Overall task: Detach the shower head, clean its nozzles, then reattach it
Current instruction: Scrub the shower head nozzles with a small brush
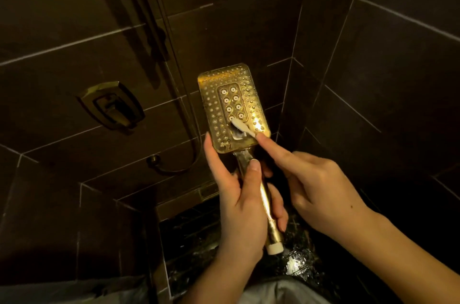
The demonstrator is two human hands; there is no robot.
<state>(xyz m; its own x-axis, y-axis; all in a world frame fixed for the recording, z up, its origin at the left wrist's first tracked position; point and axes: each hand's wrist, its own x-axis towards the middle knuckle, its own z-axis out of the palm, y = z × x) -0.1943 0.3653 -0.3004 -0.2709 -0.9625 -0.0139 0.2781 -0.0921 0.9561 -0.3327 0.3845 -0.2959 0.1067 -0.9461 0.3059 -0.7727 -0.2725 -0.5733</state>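
A gold rectangular shower head (231,104) is held face up in front of me, its nozzle plate wet and shiny. My left hand (241,199) is wrapped around its gold handle (267,206), thumb on the neck; the white threaded end sticks out below. My right hand (311,184) holds a small white toothbrush (242,127), index finger extended along it. The brush head rests on the lower middle of the nozzle plate, beside the central panel of larger white nozzles.
Dark tiled walls enclose a corner. A vertical shower rail (154,30) and a hose (191,144) run down the left wall, beside a gold mixer handle (112,107). Wet dark marble floor (298,264) lies below my hands.
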